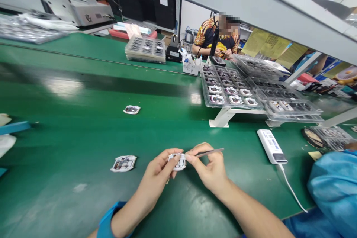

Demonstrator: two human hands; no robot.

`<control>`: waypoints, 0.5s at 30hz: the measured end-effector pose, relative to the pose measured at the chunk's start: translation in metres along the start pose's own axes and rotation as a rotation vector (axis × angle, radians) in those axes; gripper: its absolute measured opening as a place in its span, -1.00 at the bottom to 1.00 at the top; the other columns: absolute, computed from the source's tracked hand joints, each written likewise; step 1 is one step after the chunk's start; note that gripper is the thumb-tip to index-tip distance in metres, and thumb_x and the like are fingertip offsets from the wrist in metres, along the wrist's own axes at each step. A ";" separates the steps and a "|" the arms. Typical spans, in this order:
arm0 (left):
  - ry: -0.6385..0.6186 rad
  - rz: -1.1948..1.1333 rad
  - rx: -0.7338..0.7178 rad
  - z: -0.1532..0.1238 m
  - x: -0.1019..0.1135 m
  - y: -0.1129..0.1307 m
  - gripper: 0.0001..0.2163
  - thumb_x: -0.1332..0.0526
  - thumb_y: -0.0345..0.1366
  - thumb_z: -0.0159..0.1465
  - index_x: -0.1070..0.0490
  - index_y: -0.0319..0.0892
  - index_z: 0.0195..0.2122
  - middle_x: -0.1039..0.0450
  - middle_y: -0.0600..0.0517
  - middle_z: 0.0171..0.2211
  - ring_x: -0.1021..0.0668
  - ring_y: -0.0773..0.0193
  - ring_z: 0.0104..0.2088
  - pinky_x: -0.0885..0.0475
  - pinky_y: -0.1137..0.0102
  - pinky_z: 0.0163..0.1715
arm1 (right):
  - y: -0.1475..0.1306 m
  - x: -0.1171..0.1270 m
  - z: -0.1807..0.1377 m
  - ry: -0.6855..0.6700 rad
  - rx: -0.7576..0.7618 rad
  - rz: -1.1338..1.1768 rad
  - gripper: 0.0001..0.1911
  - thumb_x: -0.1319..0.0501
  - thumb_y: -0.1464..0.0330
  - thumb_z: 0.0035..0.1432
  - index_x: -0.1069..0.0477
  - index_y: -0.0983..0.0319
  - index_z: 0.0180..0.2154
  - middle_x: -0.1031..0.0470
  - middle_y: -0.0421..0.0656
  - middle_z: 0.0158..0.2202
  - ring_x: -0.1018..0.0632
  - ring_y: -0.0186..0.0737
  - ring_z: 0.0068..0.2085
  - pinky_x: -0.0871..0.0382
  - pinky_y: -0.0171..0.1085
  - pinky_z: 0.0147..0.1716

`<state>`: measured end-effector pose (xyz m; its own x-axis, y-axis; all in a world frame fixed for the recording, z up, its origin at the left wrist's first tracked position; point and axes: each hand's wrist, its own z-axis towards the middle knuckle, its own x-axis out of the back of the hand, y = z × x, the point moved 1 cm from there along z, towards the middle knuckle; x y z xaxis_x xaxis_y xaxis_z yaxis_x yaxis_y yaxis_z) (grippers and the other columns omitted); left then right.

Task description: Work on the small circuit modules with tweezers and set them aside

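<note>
Between thumb and fingers, my left hand [158, 171] grips a small white-framed electronic part [180, 162] with dark and silvery pieces inside, raised above the green bench. My right hand [209, 169] meets its right edge, thumb and forefinger pinched close to the frame. A thin metal tool like a pair of tweezers [213, 152] lies in that hand, one end pointing up to the right; the end at the part is hidden by my fingers. A similar white-framed part [124, 164] rests on the bench left of my left hand, and another part [132, 109] lies farther back.
Clear trays of parts [235, 99] stand on a white stand [222, 117] at right. A white device with a cable [272, 147] lies below it. A blue sleeve [334, 182] is at far right. Stacked trays [145, 49] and a small white box [190, 66] sit behind; a co-worker [206, 37] sits opposite.
</note>
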<state>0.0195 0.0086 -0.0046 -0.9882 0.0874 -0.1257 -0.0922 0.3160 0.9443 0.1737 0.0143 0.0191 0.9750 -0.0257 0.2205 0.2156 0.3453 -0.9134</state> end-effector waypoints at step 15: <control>0.020 -0.002 0.008 -0.001 0.000 0.006 -0.60 -0.27 0.03 0.11 -0.47 -0.19 -0.18 -0.37 0.11 -0.52 -0.34 0.34 -0.55 -0.20 0.47 -0.56 | 0.001 0.004 0.002 0.062 -0.041 0.081 -0.98 -0.32 0.38 0.11 -0.50 0.17 -0.36 -0.60 -0.14 -0.36 -0.60 -0.15 -0.27 -0.43 -0.15 -0.20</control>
<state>0.0194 0.0093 0.0010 -0.9903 0.0678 -0.1216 -0.0935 0.3237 0.9415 0.1779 0.0167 0.0202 0.9905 -0.0574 0.1248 0.1365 0.3096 -0.9410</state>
